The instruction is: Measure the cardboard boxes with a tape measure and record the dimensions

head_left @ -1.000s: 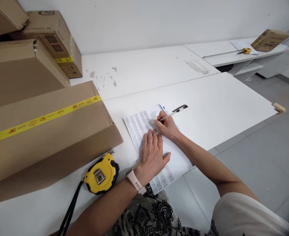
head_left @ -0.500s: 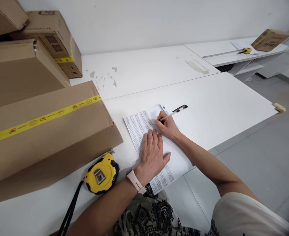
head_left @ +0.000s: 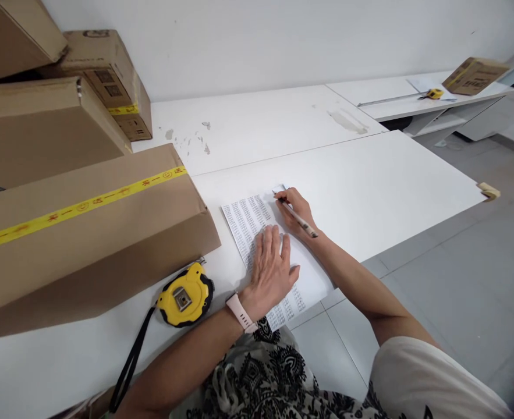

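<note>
A printed sheet of paper [head_left: 245, 218] lies on the white table, with rows of small figures down its left side and a blank part on the right. My left hand [head_left: 272, 267] rests flat on the sheet, fingers stretched and thumb apart. Near the sheet's top edge my right hand [head_left: 296, 209] grips a pen [head_left: 301, 221]. The pen's tip points to the upper left and its back end lies over my wrist. Left of my left wrist sits a yellow and black tape measure [head_left: 185, 295] with a black strap.
A long cardboard box [head_left: 108, 215] with yellow tape stands at the left, with more boxes [head_left: 51, 116] stacked behind it. On the far table are another tape measure [head_left: 434, 93], its blade drawn out, and a small carton [head_left: 475, 75]. The table's corner [head_left: 489, 191] has a padded guard.
My right hand has shifted slightly up and turned, so the pen now slants down toward my forearm instead of up to the right. My left hand stays flat on the sheet.
</note>
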The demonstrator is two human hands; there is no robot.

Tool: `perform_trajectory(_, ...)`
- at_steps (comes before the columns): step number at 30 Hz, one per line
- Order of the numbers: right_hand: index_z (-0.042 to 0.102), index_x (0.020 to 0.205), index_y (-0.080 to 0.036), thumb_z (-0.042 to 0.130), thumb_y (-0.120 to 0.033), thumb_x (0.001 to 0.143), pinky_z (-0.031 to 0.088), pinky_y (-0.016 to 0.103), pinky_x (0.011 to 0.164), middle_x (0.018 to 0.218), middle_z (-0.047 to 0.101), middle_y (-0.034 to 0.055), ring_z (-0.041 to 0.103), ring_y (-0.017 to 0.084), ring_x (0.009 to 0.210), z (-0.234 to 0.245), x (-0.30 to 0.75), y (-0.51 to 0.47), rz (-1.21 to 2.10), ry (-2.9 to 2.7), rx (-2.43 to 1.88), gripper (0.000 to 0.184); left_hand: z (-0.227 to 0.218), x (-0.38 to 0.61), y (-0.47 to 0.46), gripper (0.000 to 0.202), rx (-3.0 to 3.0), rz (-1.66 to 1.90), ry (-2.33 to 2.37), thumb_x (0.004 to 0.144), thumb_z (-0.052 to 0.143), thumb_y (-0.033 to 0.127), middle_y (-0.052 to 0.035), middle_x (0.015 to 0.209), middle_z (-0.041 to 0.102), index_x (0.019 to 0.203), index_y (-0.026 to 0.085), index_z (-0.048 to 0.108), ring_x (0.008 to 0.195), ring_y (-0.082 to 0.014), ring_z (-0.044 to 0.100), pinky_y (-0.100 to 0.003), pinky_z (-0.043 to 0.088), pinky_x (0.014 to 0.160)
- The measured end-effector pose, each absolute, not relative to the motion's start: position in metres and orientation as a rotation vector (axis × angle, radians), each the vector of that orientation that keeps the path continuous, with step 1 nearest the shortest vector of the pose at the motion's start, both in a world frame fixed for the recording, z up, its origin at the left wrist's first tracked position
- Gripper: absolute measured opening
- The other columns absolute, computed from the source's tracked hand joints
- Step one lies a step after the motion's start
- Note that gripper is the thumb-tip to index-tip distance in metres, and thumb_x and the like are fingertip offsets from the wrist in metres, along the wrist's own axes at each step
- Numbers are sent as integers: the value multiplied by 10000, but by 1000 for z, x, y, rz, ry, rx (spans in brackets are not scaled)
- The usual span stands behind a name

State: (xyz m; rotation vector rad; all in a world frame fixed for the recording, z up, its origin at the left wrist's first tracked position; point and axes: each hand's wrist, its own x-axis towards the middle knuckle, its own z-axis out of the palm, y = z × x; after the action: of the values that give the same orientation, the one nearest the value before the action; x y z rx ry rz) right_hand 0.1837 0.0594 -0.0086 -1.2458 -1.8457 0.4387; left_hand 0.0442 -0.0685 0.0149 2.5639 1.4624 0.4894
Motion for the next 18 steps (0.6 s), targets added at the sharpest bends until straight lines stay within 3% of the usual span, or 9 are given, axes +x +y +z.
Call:
perform_trajectory(2,635,1042,-231,423,-189,929,454,366,812,977,577,68,551,212,893,-11,186,61,347,-1981,-1204,244,31,38,-90,409,2524,682,1293,953,548,287,-246,1363,583,1280,44,579,1332,-371,494,-508,440,1063)
perform_trajectory(4,657,1078,-243,383,-97,899,461,385,824,1000,595,81,546,234,942,-15,186,63,284,-2081,-1187,358,44,22,-122,203,2385,807,1091,973,495,258,-118,955,690,928,139,652,979,-260,638,-377,524,833)
perform_trajectory(5,661,1100,-245,378,-66,881,465,394,828,1012,606,88,543,245,959,-17,186,64,249,-2112,-1185,400,47,9,-140,274,2289,814,1022,982,467,264,-57,764,635,752,180,590,792,-209,615,-325,500,708)
perform_trajectory(7,649,1158,-235,380,-37,861,473,408,848,1041,622,105,544,259,991,-21,185,65,184,-2126,-1182,447,42,-27,-176,411,2078,737,1012,992,417,257,11,587,486,585,209,394,599,-147,507,-273,400,578)
perform_trajectory(9,619,1210,-217,378,-45,873,483,407,869,1051,630,116,560,257,1003,-23,184,66,144,-2082,-1186,449,20,-73,-210,472,1821,566,1164,992,429,357,36,539,390,565,205,300,523,-125,429,-260,329,525)
perform_trajectory(13,567,1245,-209,379,-142,939,512,379,820,1023,633,109,600,222,919,-15,180,58,128,-1888,-1177,365,-45,-157,-262,591,1385,477,1677,897,500,638,49,498,329,527,202,352,491,-146,434,-261,346,499)
perform_trajectory(15,547,1250,-214,401,-194,956,521,366,771,1022,631,96,601,201,849,-3,174,48,136,-1785,-1152,329,-74,-178,-276,590,1355,506,1790,946,410,648,51,500,360,555,206,435,452,-144,450,-254,364,464)
perform_trajectory(18,533,1251,-235,431,-226,963,523,351,728,1009,628,68,599,178,803,22,158,26,133,-1697,-1080,306,-107,-184,-274,497,1426,567,1848,1017,399,541,28,641,552,736,188,606,524,-142,565,-259,471,506)
